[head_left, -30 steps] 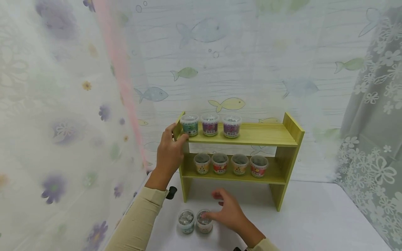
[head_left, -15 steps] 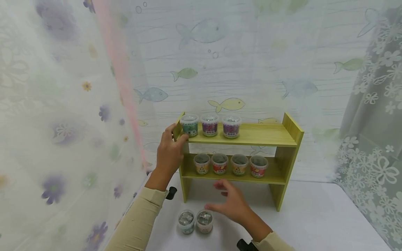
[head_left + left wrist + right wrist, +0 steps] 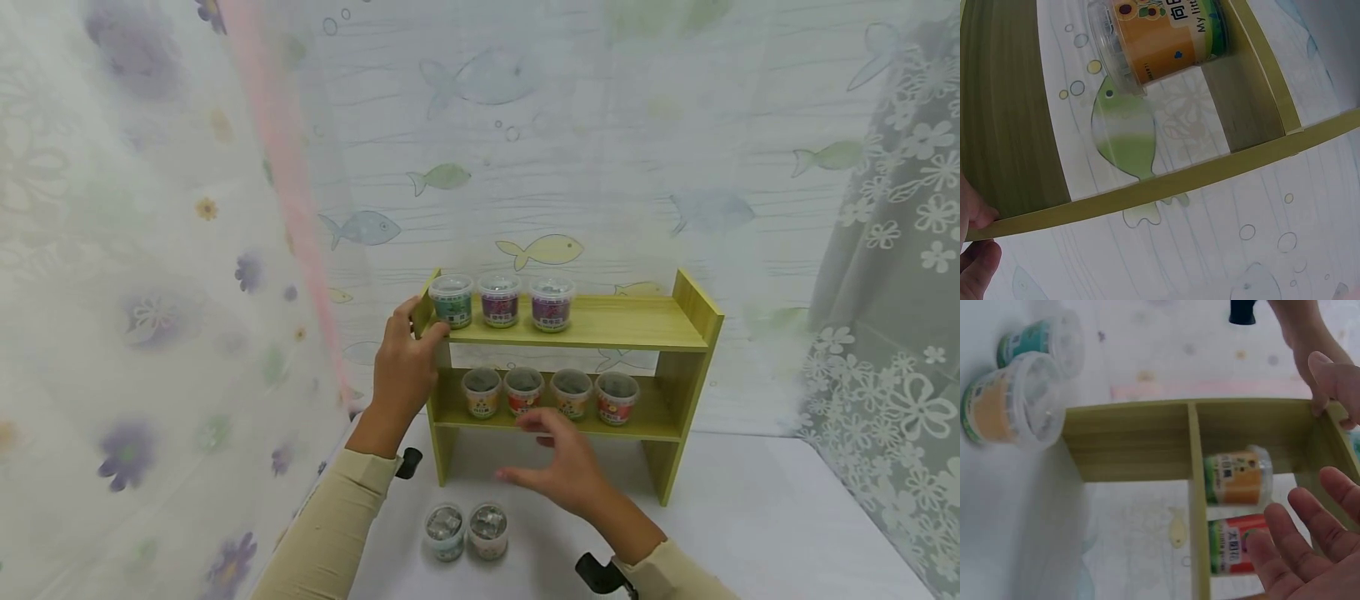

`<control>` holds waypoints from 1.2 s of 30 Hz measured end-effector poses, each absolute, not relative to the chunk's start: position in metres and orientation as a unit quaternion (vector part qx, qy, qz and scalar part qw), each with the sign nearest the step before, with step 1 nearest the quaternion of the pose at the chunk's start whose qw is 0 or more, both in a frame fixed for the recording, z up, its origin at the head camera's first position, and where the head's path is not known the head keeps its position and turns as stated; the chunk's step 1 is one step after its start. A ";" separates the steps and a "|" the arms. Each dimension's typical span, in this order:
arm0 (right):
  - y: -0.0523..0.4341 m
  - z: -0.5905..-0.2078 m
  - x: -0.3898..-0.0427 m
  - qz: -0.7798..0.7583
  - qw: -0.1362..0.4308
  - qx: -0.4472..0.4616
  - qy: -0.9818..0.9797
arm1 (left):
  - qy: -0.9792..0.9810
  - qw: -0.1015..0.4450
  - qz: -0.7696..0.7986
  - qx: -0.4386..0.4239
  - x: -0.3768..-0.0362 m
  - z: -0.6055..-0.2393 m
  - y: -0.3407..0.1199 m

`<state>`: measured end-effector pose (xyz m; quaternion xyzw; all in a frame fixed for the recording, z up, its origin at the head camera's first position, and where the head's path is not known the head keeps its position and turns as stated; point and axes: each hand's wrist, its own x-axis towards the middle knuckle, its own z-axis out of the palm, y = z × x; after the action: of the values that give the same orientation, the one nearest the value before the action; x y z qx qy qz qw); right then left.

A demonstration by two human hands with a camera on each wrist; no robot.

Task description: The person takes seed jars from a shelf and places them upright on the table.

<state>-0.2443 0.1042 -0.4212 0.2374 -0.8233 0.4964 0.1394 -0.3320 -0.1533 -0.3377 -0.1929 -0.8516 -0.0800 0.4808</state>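
My left hand grips the upper left side panel of a yellow-green wooden shelf; in the left wrist view its fingertips meet the panel's edge. Empty and spread, my right hand hovers before the lower tier. In the right wrist view its fingers overlap a red-labelled cup. A green-labelled cup and two purple ones stand on the top tier. Along the lower tier runs a row of orange- and red-labelled lidded cups.
Two lidded cups, one with a teal label and one pale orange, stand on the white tabletop before the shelf's left end. Fish-printed curtain hangs behind, and flowered cloth on the left.
My right hand has moved up and right, away from the pale orange cup on the table, toward the lower tier. My left hand keeps its grip on the shelf.
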 end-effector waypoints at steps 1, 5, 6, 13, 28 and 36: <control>0.105 -0.418 -0.245 0.492 0.146 0.242 -0.823 | -0.852 0.481 -0.081 -0.193 -0.332 -0.338 -0.153; 0.109 -0.408 -0.246 0.483 0.175 0.263 -0.817 | -0.851 0.480 -0.085 -0.195 -0.331 -0.337 -0.153; 0.110 -0.405 -0.247 0.480 0.181 0.267 -0.816 | -0.851 0.479 -0.085 -0.195 -0.332 -0.338 -0.153; 0.115 -0.387 -0.249 0.452 0.215 0.273 -0.822 | -0.853 0.478 -0.082 -0.193 -0.333 -0.339 -0.154; 0.126 -0.347 -0.254 0.423 0.243 0.278 -0.827 | -0.849 0.485 -0.078 -0.195 -0.334 -0.341 -0.155; 0.130 -0.329 -0.258 0.440 0.270 0.292 -0.805 | -0.846 0.489 -0.079 -0.198 -0.334 -0.340 -0.155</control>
<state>-0.2585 0.1297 -0.3295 0.2920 -0.8054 0.4397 0.2698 -0.3344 -0.1547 -0.3398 -0.1979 -0.8461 -0.0791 0.4886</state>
